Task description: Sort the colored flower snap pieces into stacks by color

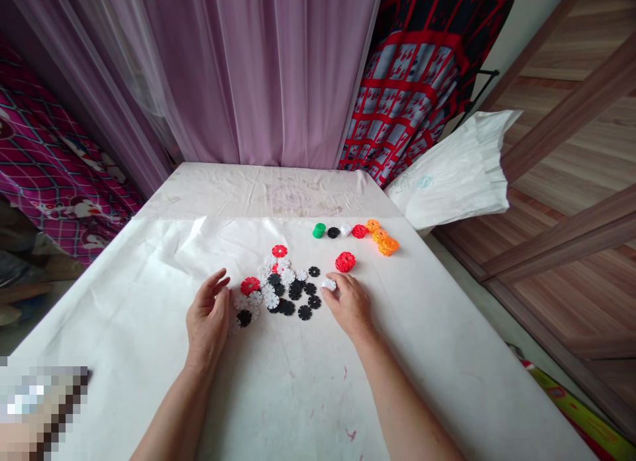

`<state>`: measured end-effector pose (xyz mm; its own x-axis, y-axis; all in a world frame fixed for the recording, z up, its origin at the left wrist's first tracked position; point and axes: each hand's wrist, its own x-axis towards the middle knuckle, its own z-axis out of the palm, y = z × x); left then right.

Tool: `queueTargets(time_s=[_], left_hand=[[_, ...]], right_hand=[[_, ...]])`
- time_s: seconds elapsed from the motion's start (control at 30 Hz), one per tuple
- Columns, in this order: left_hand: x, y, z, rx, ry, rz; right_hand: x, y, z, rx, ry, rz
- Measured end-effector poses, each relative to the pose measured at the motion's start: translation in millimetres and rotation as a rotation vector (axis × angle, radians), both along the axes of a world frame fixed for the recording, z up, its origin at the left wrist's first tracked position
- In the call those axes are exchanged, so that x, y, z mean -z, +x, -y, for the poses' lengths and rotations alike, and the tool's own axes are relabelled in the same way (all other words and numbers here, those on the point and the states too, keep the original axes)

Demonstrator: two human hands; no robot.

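A loose heap of small flat flower-shaped discs, black, white and red, lies in the middle of the white-covered table. My right hand rests at the heap's right edge, its fingertips pinched on a white disc. My left hand lies on the table at the heap's left edge, fingers loosely curled and apart, holding nothing. A stack of red discs stands just beyond my right hand.
Farther back sits a row of sorted stacks: green, black, white, red and orange. A white sack leans at the table's right. Purple curtains hang behind. Wooden floor lies to the right.
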<state>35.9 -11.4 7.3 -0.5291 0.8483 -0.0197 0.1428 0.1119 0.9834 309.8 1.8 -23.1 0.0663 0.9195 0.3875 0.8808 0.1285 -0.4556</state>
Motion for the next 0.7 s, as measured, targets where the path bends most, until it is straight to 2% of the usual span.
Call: queueTargets(time_s=[0.17, 0.27, 0.4, 0.47, 0.57, 0.7], left_hand=[[-1.9, 2.5, -0.3, 0.0, 0.016, 0.007], [-0.6, -12.7, -3.5, -0.03, 0.039, -0.041], [1.9, -48.8, -9.2, -0.205, 0.003, -0.342], [3.3, -59.3, -9.9, -0.132, -0.075, -0.567], [5.0, -57.6, -8.7, 0.081, -0.186, -0.882], [4.6, -46.1, -8.5, 0.145, -0.267, -1.007]], right_hand=[[4.2, 0.7, -0.9, -0.002, 0.028, 0.03], [7.1, 1.4, -2.0, 0.007, 0.042, 0.042], [6.0, 3.6, -1.5, 0.008, 0.078, 0.024], [0.2, 1.2, 1.1, 0.015, 0.129, 0.015], [-13.6, -15.2, 8.0, -0.037, 0.228, 0.026], [-26.0, -58.6, 17.5, -0.272, 0.217, 0.043]])
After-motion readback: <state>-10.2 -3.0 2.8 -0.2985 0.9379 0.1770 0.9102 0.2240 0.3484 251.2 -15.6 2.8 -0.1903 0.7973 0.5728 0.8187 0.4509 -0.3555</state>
